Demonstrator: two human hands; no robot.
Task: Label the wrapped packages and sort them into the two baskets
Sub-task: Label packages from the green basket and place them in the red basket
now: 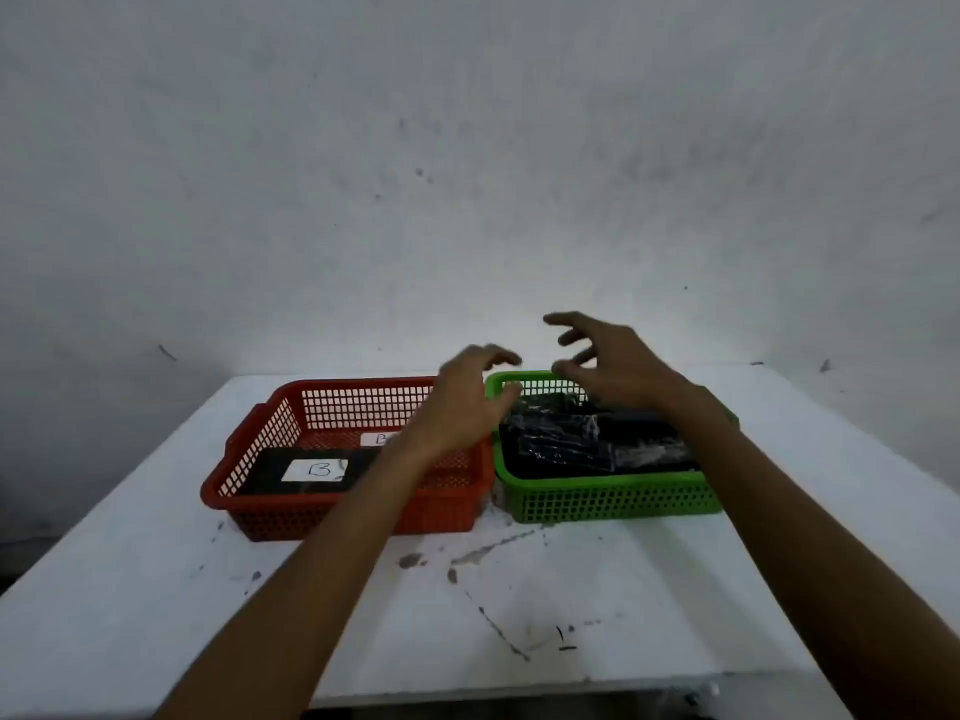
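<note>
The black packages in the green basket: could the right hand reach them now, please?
Probably yes: the right hand hovers open just above the green basket, where the black packages lie uncovered, nothing between.

On the worktop [519, 605], left basket [343, 517] with a labelled package [311, 472] inside; just right of it, second basket [613, 498] holding wrapped packages [561, 449]

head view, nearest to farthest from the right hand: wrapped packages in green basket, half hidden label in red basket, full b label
1. Wrapped packages, in the green basket, just below the right hand.
2. Half-hidden label, farther back in the red basket, to the left.
3. Full B label, on a black package at the red basket's front left.
</note>
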